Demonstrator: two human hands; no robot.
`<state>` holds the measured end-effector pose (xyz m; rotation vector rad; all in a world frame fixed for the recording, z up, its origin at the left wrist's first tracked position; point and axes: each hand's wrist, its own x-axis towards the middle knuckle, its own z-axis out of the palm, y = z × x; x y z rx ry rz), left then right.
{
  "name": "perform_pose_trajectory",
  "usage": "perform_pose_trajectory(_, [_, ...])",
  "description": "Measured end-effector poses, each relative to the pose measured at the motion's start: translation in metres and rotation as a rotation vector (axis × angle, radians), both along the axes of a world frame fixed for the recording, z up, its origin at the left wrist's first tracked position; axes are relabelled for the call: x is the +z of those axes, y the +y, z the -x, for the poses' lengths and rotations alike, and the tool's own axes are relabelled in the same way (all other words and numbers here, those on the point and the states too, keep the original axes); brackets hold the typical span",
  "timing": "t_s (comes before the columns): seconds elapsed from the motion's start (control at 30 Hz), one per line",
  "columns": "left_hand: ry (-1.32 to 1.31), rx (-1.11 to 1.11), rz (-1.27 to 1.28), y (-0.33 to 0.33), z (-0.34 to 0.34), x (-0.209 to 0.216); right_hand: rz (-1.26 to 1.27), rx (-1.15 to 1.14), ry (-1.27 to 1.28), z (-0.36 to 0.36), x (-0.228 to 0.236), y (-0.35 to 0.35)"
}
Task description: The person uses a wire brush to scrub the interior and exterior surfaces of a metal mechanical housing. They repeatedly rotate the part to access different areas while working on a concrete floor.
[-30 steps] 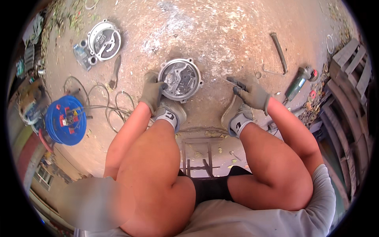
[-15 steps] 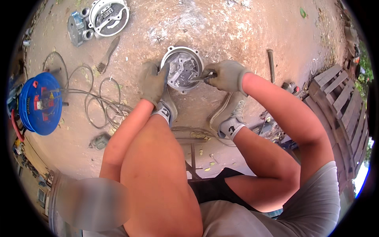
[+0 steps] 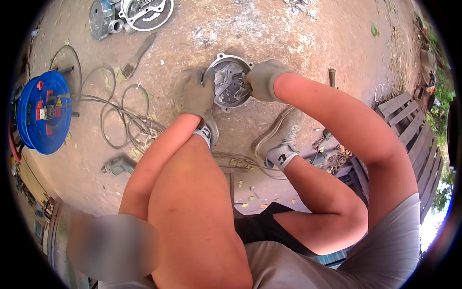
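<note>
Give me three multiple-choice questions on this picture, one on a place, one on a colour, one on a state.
1. Where does the cable reel lie?
A. far left on the ground
B. on the pallet
C. between the shoes

2. What colour are the work gloves?
A. red
B. grey
C. black

3. How is the round metal housing held?
A. lifted overhead
B. untouched
C. gripped on both sides

Answers:
1 A, the blue cable reel sits at the left edge.
2 B, both gloves look grey.
3 C, the left hand and right hand clasp the round metal housing.

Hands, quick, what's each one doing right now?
Left hand: gloved, closed on the rim of the round metal housing.
Right hand: gloved, closed at the housing's right edge; what it holds cannot be told.
</note>
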<state>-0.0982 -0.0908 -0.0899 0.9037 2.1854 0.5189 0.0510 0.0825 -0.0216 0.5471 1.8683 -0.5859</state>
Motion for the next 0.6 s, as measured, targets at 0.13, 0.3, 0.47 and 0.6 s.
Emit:
perform_pose_trajectory(0.13, [0.006, 0.049, -0.051, -0.001, 0.0, -0.003, -0.003, -0.025, 0.172, -0.01, 0.017, -0.007])
perform_pose_trajectory(0.3, [-0.006, -0.016, 0.051, 0.006, 0.006, -0.007, -0.031, -0.124, 0.144, -0.016, 0.002, -0.016])
perform_pose_trajectory(0.47, [0.004, -0.017, 0.049, 0.009, 0.006, -0.006, 0.058, -0.105, 0.071, 0.002, -0.001, 0.001])
perform_pose_trajectory(0.6, [-0.019, 0.011, 0.068, 0.013, 0.004, -0.001, 0.061, -0.077, 0.015, 0.013, -0.014, 0.002])
